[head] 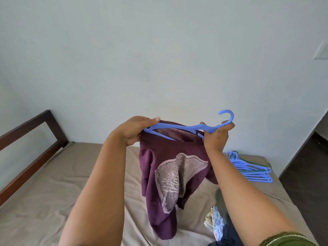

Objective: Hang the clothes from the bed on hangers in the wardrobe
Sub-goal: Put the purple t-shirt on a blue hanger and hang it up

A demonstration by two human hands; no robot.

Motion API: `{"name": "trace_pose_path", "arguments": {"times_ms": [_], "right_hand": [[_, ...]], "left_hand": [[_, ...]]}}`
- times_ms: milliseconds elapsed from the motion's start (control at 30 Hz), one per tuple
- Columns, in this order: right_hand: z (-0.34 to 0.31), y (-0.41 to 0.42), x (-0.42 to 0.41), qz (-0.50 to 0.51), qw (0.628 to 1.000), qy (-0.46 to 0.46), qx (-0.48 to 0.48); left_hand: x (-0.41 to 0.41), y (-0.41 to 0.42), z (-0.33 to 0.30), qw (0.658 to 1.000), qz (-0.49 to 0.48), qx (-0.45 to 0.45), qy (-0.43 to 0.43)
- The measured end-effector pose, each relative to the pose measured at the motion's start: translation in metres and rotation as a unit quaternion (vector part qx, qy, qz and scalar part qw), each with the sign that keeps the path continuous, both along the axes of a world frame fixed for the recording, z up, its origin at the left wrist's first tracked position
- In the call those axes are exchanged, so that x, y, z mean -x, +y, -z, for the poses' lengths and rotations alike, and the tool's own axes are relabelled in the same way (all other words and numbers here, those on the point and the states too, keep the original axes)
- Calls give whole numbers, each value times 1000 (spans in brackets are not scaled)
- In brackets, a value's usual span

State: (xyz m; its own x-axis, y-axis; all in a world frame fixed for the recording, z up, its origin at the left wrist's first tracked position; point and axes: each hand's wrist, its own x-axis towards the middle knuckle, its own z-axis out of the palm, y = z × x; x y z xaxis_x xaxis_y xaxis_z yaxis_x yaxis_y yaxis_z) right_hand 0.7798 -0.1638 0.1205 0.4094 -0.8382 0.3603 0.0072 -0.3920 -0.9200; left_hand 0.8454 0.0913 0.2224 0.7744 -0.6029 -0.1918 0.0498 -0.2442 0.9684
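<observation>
Hands (132,130) (215,137) gripping curved blue plastic hanger (179,126), limp maroon shirt (170,174) beneath.

Maroon cotton shirt with pale tree print (170,174), draped crumpled from a light blue plastic hanger (186,127) held mid-air, stack of blue plastic hangers (252,169) far right on tan-sheeted bed (53,201)

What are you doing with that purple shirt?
A person is putting a purple shirt onto a blue hanger above the bed. The left hand grips one end of the hanger and the shirt's edge, and the right hand holds the hanger near its hook. More hangers and clothes lie on the bed.
</observation>
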Motion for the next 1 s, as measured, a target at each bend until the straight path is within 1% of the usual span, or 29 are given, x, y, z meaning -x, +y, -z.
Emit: {"name": "trace_pose_path", "arguments": {"times_ms": [67, 167, 233, 300, 333, 400, 433, 533, 567, 633, 700, 733, 833, 900, 1000], "right_hand": [[1, -2, 0, -23, 1000, 10, 11], [0, -3, -1, -89, 995, 21, 43], [-2, -4, 1, -122, 992, 9, 40], [-4, -6, 6, -151, 988, -15, 41], [-3, -7, 8, -163, 985, -20, 45], [-2, -6, 9, -172, 984, -8, 50], [-2, -5, 9, -166, 985, 4, 46], [-5, -2, 7, -142, 988, 28, 57], [-7, 0, 6, -131, 989, 32, 67], [-10, 4, 5, -112, 989, 38, 89], [-16, 7, 5, -98, 988, 37, 111], [-18, 5, 5, -91, 988, 34, 120], [-27, -8, 7, -77, 991, 22, 108], [-34, -14, 7, -67, 991, 27, 114], [-32, -12, 4, -52, 972, 67, 219]], "left_hand": [[-6, -3, 5, 999, -25, -16, -23], [-16, -2, 7, 991, -61, -91, -76], [-17, 3, 1, 990, -30, -124, -59], [-18, 5, -4, 990, -4, -136, -39], [-20, 5, -5, 991, -6, -132, -36], [-22, 3, -6, 991, -4, -127, -46], [-25, 1, -5, 988, -1, -137, -77], [-28, -10, 0, 961, -31, -183, -207], [-28, -16, 1, 945, -43, -209, -249], [-26, -29, 5, 902, -77, -277, -322], [-26, -36, 11, 864, -117, -318, -373], [-27, -36, 13, 856, -140, -317, -384], [-37, -20, 17, 849, -212, -293, -385], [-42, -13, 17, 848, -238, -288, -376], [-33, -23, 9, 847, -251, -286, -371]]}}
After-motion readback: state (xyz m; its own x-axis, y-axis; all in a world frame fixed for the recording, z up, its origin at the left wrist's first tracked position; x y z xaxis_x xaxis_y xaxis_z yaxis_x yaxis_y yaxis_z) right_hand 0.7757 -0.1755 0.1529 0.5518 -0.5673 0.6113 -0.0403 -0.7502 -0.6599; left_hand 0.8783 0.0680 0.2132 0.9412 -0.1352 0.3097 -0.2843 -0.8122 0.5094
